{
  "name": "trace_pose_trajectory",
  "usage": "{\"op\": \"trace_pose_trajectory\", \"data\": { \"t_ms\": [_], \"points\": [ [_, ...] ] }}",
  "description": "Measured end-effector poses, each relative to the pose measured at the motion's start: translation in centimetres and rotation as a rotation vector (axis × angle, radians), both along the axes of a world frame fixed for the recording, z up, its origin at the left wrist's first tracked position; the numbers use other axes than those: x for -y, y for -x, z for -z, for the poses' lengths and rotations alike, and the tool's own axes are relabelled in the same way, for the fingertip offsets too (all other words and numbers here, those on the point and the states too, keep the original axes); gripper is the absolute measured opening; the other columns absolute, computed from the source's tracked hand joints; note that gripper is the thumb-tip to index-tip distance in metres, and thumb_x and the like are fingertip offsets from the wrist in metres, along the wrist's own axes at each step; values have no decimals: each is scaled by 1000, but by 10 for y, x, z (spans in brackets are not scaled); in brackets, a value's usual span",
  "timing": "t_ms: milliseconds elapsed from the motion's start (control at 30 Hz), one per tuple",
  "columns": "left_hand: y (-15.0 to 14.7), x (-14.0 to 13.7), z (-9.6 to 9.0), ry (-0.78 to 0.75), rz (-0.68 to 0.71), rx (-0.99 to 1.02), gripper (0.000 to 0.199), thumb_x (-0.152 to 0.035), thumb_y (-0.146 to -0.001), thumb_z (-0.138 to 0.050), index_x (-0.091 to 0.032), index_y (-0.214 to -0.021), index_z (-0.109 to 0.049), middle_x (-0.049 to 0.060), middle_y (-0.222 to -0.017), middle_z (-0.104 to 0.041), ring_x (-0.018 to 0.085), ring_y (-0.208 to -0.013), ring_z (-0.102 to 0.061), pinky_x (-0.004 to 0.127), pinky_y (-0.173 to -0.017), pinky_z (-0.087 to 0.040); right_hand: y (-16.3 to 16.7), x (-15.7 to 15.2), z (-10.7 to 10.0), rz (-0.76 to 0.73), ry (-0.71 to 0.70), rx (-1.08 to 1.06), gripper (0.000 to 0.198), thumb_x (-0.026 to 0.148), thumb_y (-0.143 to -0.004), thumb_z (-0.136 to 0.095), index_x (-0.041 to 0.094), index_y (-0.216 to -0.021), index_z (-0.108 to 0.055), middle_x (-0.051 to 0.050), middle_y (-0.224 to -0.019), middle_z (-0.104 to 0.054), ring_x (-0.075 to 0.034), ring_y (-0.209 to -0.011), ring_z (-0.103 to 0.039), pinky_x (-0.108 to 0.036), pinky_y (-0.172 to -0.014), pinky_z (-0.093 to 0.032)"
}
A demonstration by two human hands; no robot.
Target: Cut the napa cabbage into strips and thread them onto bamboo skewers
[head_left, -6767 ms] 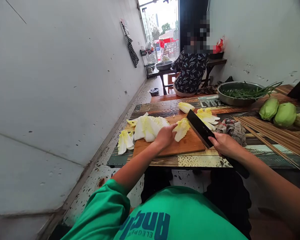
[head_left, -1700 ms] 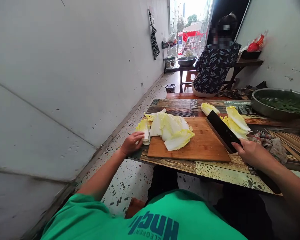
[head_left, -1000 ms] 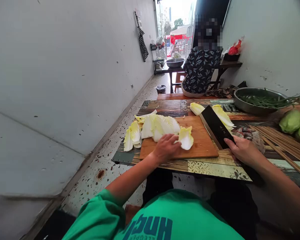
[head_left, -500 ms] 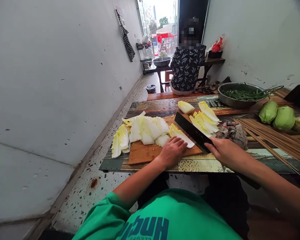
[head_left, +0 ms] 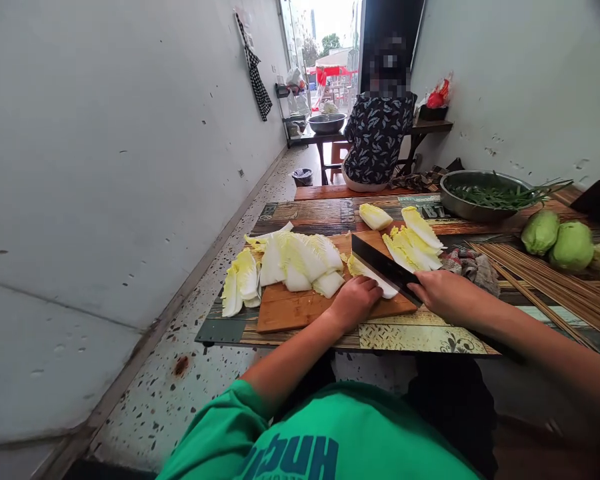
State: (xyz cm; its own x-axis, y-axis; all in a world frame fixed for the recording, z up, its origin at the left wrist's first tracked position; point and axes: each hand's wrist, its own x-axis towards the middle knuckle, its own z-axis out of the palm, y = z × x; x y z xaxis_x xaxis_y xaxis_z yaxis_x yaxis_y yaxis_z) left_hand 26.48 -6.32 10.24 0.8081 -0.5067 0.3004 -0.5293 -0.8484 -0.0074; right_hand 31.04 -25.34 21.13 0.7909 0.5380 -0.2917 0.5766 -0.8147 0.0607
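My right hand (head_left: 437, 293) is closed round the handle of a dark-bladed cleaver (head_left: 380, 259). The blade lies slanting over a napa cabbage leaf (head_left: 373, 277) on the wooden cutting board (head_left: 290, 310). With fingers bent, my left hand (head_left: 357, 301) presses that leaf down at its near side, just left of the blade. Cut cabbage pieces (head_left: 300, 259) are heaped on the board's left half. More leaves (head_left: 237, 283) lie off its left edge, and a stack of leaves (head_left: 414, 243) sits to the right of the cleaver. Behind the board rests a small cabbage heart (head_left: 375, 217).
On the right are a crumpled cloth (head_left: 473, 268), a bundle of thin wooden sticks (head_left: 545, 283), two pale green gourds (head_left: 570, 243) and a metal bowl (head_left: 485, 210) of green vegetables. A person (head_left: 380, 140) sits beyond the table, back turned. A wall (head_left: 105, 167) runs along the left.
Both hands and the cleaver have shifted slightly right, and the blade has come down closer over the leaf. A cut piece of cabbage now lies more apart from that leaf.
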Motion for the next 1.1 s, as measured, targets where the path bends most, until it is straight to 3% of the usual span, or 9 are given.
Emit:
{"op": "trace_pose_trajectory", "data": {
  "t_ms": [267, 467, 633, 733, 800, 933, 1100],
  "points": [
    [1, 3, -2, 13, 4, -25, 18, -19, -100, -52, -12, -97, -68, 9, -99, -71, 23, -95, -63, 36, -88, -54, -11, -1, 3, -15, 59, -30, 33, 28, -102, -41, 11, -98, -68, -21, -95, -75, -29, -91, -73, -30, -66, -42],
    [1, 1, -3, 13, 24, -40, 20, -18, -101, -48, -13, -97, -67, 9, -98, -70, 22, -93, -62, 35, -88, -53, -23, -8, 8, 4, 47, -103, 33, 30, -101, -44, 13, -86, -68, -18, -82, -74, -24, -74, -72, -28, -61, -42],
    [1, 1, -1, 13, 13, -76, 19, -18, -100, -50, -13, -97, -68, 9, -99, -70, 22, -95, -62, 34, -89, -53, -24, -31, 16, 55, -50, -106, 30, 28, -101, -44, 11, -96, -68, -15, -78, -73, -22, -70, -71, -27, -61, -43],
    [1, 2, 1, 35, -18, -68, 18, -20, -101, -50, -14, -98, -67, 8, -101, -69, 21, -97, -62, 34, -91, -53, -33, -21, 20, 111, -70, -163, 35, 34, -103, -42, 13, -98, -68, -9, -67, -71, -19, -55, -67, -27, -58, -43],
    [2, 3, 1, 42, -39, -56, 16, -20, -101, -51, -14, -99, -66, 9, -103, -69, 21, -100, -62, 34, -94, -53, -43, -4, 21, 169, -75, -104, 34, 36, -102, -43, 13, -98, -69, -11, -73, -73, -20, -60, -70, -27, -60, -44],
    [2, 6, 2, 17, -88, -48, 14, -17, -99, -53, -14, -98, -66, 11, -112, -68, 21, -104, -63, 34, -96, -54, -56, 26, 18, 290, -73, 176, 39, 32, -103, -37, 8, -111, -65, -23, -107, -74, -31, -98, -72, -33, -72, -45],
    [3, 11, 3, 15, -135, 19, 15, -21, -99, -54, -15, -98, -67, 10, -108, -70, 22, -103, -66, 37, -92, -56, -39, 28, 19, 197, -69, 116, 34, 32, -101, -42, 11, -107, -68, -20, -104, -75, -28, -98, -72, -31, -75, -44]
  ]
}}
